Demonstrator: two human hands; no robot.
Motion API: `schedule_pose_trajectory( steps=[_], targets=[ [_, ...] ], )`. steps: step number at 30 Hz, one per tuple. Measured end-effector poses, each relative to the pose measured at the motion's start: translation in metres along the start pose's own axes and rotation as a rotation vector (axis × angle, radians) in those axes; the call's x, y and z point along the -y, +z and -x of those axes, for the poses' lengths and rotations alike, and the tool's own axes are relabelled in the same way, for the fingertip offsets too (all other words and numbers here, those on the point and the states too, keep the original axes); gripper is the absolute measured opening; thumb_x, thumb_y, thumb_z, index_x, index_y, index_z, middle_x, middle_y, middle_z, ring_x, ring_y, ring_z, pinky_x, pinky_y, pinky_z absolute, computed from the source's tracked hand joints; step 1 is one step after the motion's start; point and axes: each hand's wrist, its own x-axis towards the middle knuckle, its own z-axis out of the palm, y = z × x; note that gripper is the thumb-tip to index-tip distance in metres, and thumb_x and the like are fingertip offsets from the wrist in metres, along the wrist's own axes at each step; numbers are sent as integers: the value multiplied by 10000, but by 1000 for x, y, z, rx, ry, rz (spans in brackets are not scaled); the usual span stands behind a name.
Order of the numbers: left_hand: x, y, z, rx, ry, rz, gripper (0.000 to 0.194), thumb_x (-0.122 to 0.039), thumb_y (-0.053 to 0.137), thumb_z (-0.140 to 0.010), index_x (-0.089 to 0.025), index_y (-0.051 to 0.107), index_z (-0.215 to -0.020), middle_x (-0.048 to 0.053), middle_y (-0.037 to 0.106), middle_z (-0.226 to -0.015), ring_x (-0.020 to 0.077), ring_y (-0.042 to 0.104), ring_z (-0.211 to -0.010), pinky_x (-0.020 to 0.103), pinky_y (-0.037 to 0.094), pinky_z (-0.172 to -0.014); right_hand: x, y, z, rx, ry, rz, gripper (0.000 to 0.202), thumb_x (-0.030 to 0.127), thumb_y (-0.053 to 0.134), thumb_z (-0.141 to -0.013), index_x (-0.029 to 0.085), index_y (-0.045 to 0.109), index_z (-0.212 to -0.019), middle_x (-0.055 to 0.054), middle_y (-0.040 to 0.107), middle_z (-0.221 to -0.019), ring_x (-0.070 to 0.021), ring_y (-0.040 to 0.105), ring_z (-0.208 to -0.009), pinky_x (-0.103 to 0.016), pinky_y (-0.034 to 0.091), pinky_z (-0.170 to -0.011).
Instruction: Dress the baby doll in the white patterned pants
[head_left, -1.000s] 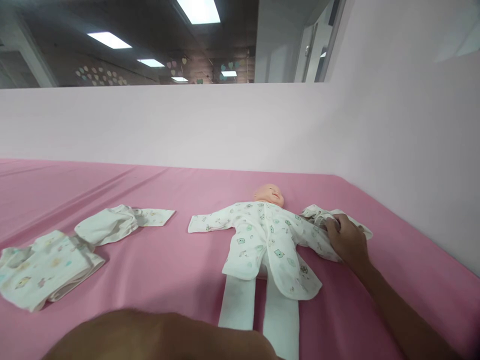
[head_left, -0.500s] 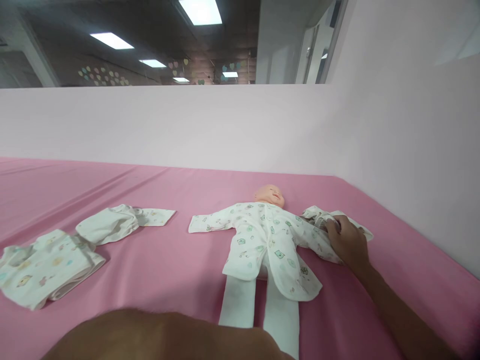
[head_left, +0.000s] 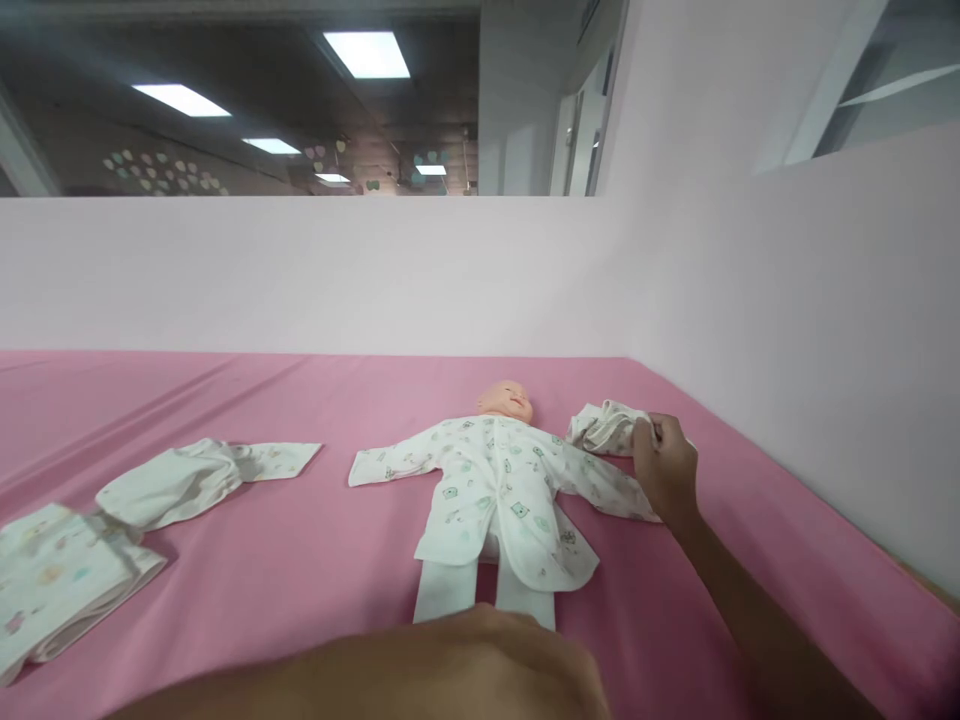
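Observation:
A baby doll (head_left: 507, 398) lies on its back on the pink sheet (head_left: 300, 570), dressed in a white printed top (head_left: 495, 490) and white trousers, arms spread. My right hand (head_left: 664, 468) reaches in from the lower right and pinches a crumpled white printed garment (head_left: 604, 428) just beyond the doll's outstretched sleeve. A blurred skin-coloured shape (head_left: 420, 670), my left arm or hand, fills the bottom edge very close to the camera; its fingers cannot be made out.
Left of the doll lie a small white garment (head_left: 195, 475) spread flat and a folded printed one (head_left: 52, 580) at the left edge. A pale partition (head_left: 300, 270) closes the back and a wall (head_left: 787, 350) the right side.
My right hand, which lay flat on the crumpled garment, now grips its edge and has lifted slightly. The view has shifted a little to the right.

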Motion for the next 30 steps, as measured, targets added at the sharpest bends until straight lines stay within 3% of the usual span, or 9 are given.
schedule_pose_trajectory(
  steps=[3,6,11,14,16,21,23,26,30],
  targets=[
    [1,7,-1,124,22,-147,410,-482,374,-1078,-232,691,-1151,30,719,-962,167,675,-872,247,538,-828,26,-16,-3,-130,84,-129,281,454,405,-945,207,535,-975,-14,602,-765,-178,544,-628,-304,432,-565],
    [13,14,13,101,-103,-312,269,-380,561,-1021,-216,672,-1204,49,706,-1034,234,656,-997,338,513,-921,59,-37,6,-224,197,-334,245,448,508,-924,212,564,-959,31,536,-705,-138,478,-563,-266,378,-494],
    [28,29,34,42,-276,-119,197,-332,542,-1007,-254,686,-1116,10,706,-1029,202,641,-992,307,506,-922,108,-79,43,-218,361,-642,200,418,625,-890,219,610,-898,33,544,-727,-125,514,-620,-230,381,-497],
    [18,38,32,-34,-277,24,209,-327,499,-1007,-227,667,-932,12,680,-990,183,632,-939,287,508,-895,135,-105,68,-245,298,-694,217,450,643,-902,235,628,-927,12,602,-829,-140,563,-727,-236,449,-568],
    [6,42,25,-104,-306,96,155,-336,548,-972,-246,660,-1029,26,655,-1123,208,622,-1034,319,510,-932,154,-121,85,-168,210,-775,232,481,645,-913,253,621,-949,2,622,-850,-156,583,-753,-245,462,-574],
    [-26,45,1,-414,-457,240,745,-321,717,-825,-302,383,-1490,87,431,-1528,322,441,-1366,460,440,-1079,199,-152,119,80,81,-815,223,493,600,-946,279,623,-1004,-21,686,-928,-157,601,-677,-274,509,-554],
    [-34,41,-4,-454,-460,261,646,-310,701,-846,-274,447,-1440,85,488,-1486,317,458,-1350,445,437,-1076,214,-160,127,108,9,-798,197,473,582,-962,283,625,-996,-11,701,-897,-143,593,-624,-264,503,-529],
    [-42,28,-4,-329,-326,292,200,-363,584,-952,-220,663,-1066,39,699,-1107,259,631,-1053,349,516,-896,228,-170,128,86,-107,-728,159,432,577,-969,284,633,-980,5,691,-807,-135,588,-580,-241,462,-475],
    [-55,-2,13,-375,-303,259,237,-431,600,-961,-207,663,-919,5,690,-916,203,628,-854,272,496,-737,232,-187,118,-39,-126,-576,190,460,598,-944,277,651,-940,-11,689,-816,-184,646,-690,-286,505,-533]
  ],
)
